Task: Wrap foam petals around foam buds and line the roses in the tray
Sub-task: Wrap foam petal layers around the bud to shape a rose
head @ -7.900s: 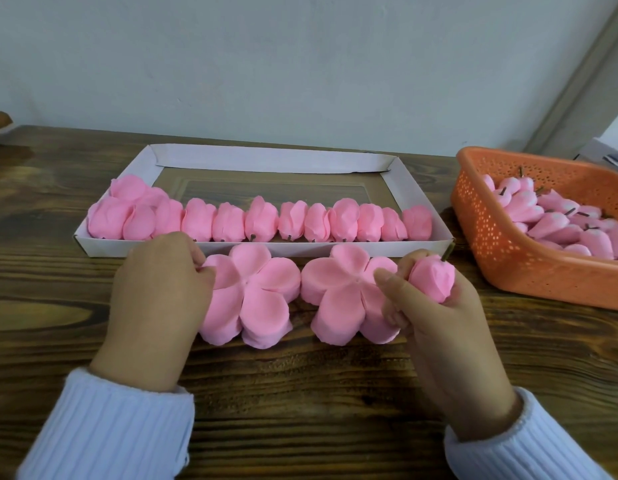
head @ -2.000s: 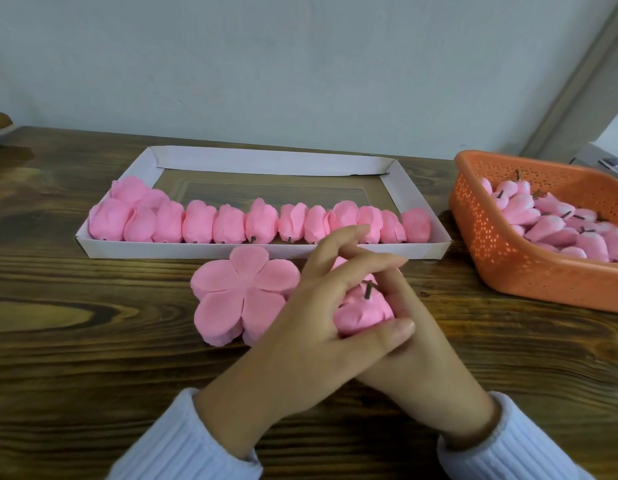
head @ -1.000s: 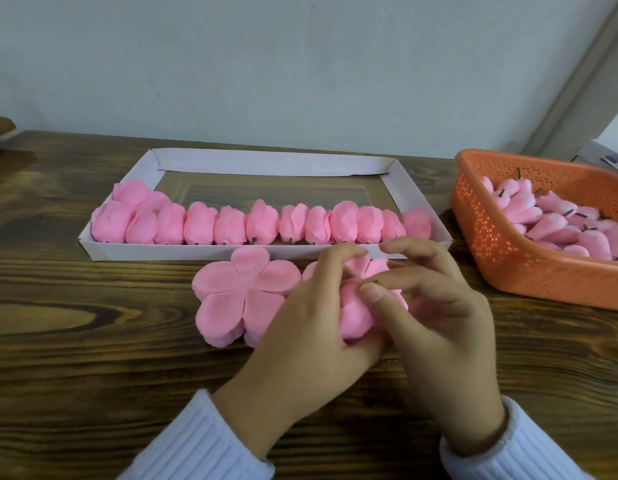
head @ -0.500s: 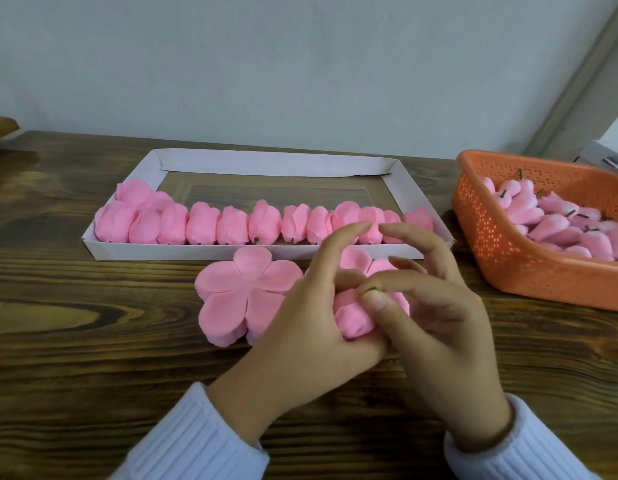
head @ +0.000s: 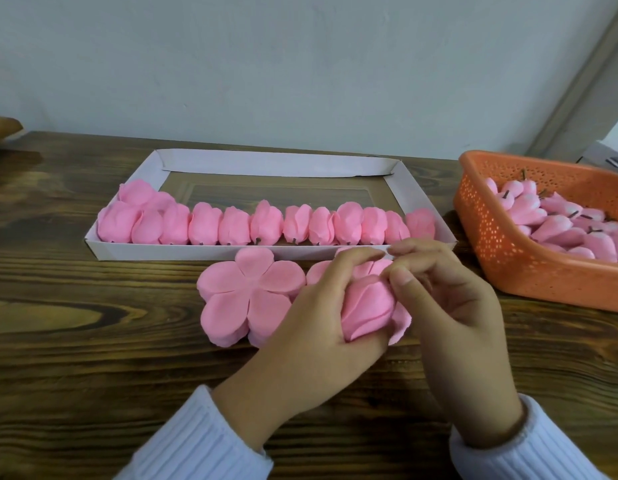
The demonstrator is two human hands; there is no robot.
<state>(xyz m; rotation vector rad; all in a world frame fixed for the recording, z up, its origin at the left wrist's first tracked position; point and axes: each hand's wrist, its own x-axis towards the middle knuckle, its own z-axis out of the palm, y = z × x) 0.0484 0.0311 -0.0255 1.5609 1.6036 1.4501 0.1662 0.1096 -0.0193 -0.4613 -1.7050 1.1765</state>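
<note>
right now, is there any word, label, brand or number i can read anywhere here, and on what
No text can be read.
The white tray, the orange basket, the flat foam petals and the rose being wrapped bear no print.
The pale object at the right edge has dark marks, too blurred to read.

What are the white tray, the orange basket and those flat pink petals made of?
White tray: looks like thin matte cardboard, with folded flaps at the corners.
Orange basket: likely moulded plastic, slightly glossy, walls full of small holes.
Pink petals: seemingly soft matte foam, thick rounded edges.
</note>
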